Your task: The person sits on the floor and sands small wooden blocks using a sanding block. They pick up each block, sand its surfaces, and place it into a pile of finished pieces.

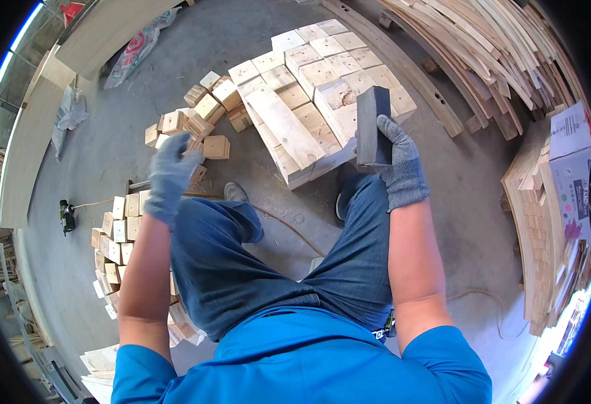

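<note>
Nearest, below the blue shirt (295, 357), the jeans (235, 262) are spread in a seated-looking pose. The gloved right hand (402, 165) grasps a dark grey rectangular block (372, 131), its fingers closed along the block's right side and the thumb across the near face. The block stands upright in front of the right side of the pale timber stack (343, 64); whether it touches the wood cannot be told. The gloved left hand (173, 174) is blurred, its fingers apart and holding nothing visible, between the piled wooden blocks (117, 232) by the left leg and the loose heap of cut blocks (209, 109) further out. The step in hand looks like bringing the dark block to the stack one-handed; setting it down would call for squaring its edge to the neighbouring pieces, perhaps steadied by the free hand. A plank (283, 124) lies along the stack's left part. Farther off are a power tool (66, 217) on the concrete floor (174, 50), a printed carton (570, 165) and long bowed boards (491, 57).
</note>
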`<action>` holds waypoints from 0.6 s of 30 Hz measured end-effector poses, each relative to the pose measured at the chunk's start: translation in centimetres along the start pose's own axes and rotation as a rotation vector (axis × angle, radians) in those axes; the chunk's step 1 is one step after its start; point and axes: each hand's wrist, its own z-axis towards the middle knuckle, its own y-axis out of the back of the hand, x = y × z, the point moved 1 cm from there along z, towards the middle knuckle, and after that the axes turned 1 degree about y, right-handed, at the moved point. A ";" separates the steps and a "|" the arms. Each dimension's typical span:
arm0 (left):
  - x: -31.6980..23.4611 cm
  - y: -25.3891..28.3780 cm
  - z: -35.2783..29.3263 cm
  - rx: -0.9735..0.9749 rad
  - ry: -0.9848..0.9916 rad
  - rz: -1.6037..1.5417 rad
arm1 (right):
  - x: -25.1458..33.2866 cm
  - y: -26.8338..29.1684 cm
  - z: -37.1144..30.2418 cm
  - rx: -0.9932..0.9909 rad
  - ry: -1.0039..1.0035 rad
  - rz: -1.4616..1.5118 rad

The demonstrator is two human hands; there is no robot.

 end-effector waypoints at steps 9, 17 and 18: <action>-7.1 -18.1 -1.0 0.498 -0.461 0.649 | 0.5 -1.0 -0.9 -0.037 -0.002 0.021; -6.9 -24.7 1.1 0.701 -0.475 0.719 | 1.2 -1.1 -0.7 -0.039 -0.018 -0.030; -6.9 -25.0 1.4 0.713 -0.479 0.724 | 1.2 -1.1 -0.6 -0.047 -0.019 -0.044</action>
